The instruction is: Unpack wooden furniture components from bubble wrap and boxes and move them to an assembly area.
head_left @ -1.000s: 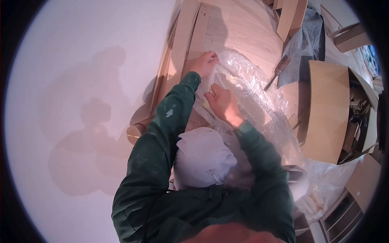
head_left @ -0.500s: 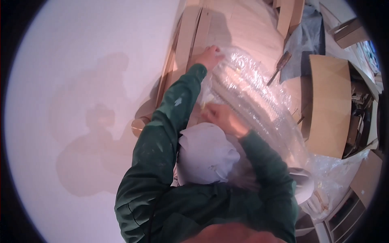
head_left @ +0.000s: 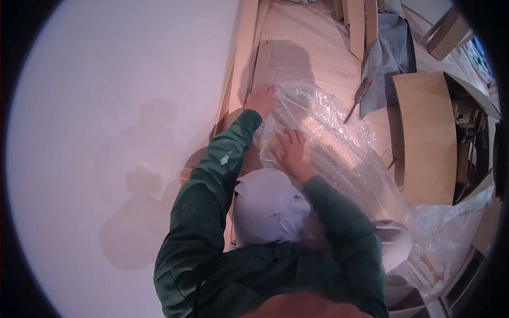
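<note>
A long sheet of clear bubble wrap (head_left: 339, 143) stretches from in front of me down to the right. At its far left corner my left hand (head_left: 262, 100) is closed, the fingers curled on the edge of the wrap. Nearer to me, my right hand (head_left: 293, 152) lies on the wrap with its fingers apart, pressing on it. Beside its fingertips shows a small yellowish patch (head_left: 273, 143), perhaps tape. What lies beneath the wrap is hard to make out. My knee in light grey trousers (head_left: 270, 206) is just below the right hand.
A white wall (head_left: 116, 79) rises on my left, with long boards (head_left: 260, 58) along its foot. To the right are a screwdriver-like tool (head_left: 358, 98) with a brown handle, a grey plastic sheet (head_left: 384, 58) and an open cardboard box (head_left: 424, 138) holding dark odds and ends.
My left hand has come nearer, drawing in the wrap's far corner. My right hand has gone from a pinch to spread fingers laid on the wrap. The view has shifted slightly.
</note>
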`<state>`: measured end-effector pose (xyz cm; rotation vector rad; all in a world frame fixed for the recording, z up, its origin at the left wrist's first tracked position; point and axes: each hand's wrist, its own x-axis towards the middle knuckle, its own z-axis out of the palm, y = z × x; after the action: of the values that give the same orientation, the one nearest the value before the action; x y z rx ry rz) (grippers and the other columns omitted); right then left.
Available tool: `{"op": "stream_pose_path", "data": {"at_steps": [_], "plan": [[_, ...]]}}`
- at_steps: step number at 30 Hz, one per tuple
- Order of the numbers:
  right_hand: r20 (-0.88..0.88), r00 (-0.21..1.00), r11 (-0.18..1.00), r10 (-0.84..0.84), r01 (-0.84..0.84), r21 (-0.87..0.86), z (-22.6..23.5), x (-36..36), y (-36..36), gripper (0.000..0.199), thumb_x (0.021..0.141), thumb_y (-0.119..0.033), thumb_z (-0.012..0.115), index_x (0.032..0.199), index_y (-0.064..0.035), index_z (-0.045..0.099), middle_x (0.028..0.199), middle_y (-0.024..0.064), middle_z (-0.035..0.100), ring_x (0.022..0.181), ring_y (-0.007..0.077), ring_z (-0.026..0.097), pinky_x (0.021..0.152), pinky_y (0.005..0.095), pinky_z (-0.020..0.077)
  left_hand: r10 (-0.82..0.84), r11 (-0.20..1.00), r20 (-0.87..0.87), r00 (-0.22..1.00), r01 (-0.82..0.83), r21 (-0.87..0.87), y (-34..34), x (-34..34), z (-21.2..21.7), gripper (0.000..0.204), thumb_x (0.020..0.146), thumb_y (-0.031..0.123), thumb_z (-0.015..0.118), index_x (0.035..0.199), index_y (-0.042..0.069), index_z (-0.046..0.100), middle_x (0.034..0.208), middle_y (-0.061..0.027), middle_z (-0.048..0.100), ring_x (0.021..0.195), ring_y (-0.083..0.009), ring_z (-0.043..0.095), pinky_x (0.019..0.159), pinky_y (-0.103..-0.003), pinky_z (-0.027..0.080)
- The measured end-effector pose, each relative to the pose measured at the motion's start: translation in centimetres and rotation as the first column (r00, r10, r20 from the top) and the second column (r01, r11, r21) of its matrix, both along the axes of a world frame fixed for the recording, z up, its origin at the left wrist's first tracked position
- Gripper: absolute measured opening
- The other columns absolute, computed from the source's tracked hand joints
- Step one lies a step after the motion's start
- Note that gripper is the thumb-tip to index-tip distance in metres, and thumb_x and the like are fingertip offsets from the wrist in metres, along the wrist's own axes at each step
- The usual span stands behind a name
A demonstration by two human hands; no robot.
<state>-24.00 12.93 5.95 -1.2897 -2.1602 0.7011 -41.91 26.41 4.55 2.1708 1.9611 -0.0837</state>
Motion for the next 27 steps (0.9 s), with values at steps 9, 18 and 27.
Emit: {"op": "stream_pose_path", "data": {"at_steps": [9,18,27], "plan": [[0.180,0.984,0.995,0.011,0.007,-0.100,-3.0,1.5,-1.7,0.088,0.080,-0.047,0.066,0.149,-0.0068,0.029,0.143,0.0220,0.040,0.135,0.0417,0.032,0.112,0.0538,0.0210,0.114,0.983,0.220,0.969,-0.142,0.117,3.9,0.0,-2.1,0.024,0.087,0.026,0.055,0.096,0.006,0.063,0.096,-0.0158,0.066,0.087,-0.0372,0.066,0.076,-0.049,0.052],[0.074,0.997,0.992,-0.014,0.023,-0.124,-2.7,1.7,-1.5,0.079,0.083,-0.044,0.064,0.146,-0.0080,0.034,0.141,0.0189,0.043,0.136,0.0378,0.034,0.113,0.0516,0.0223,0.306,0.944,0.460,0.833,-0.328,-0.034,5.1,-4.1,-7.6,0.022,0.083,0.024,0.062,0.093,0.004,0.067,0.089,-0.0195,0.068,0.087,-0.0375,0.065,0.078,-0.046,0.051],[-0.005,0.999,0.998,-0.034,0.034,0.054,-4.3,2.3,-2.3,0.041,0.079,-0.027,0.065,0.117,-0.0099,0.059,0.119,0.0086,0.057,0.114,0.0276,0.050,0.099,0.0444,0.0363,0.326,0.945,0.238,0.915,-0.307,-0.114,-0.9,-3.0,-0.3,0.030,0.086,0.026,0.061,0.108,0.007,0.065,0.106,-0.0199,0.064,0.099,-0.0374,0.062,0.086,-0.045,0.050]]}}
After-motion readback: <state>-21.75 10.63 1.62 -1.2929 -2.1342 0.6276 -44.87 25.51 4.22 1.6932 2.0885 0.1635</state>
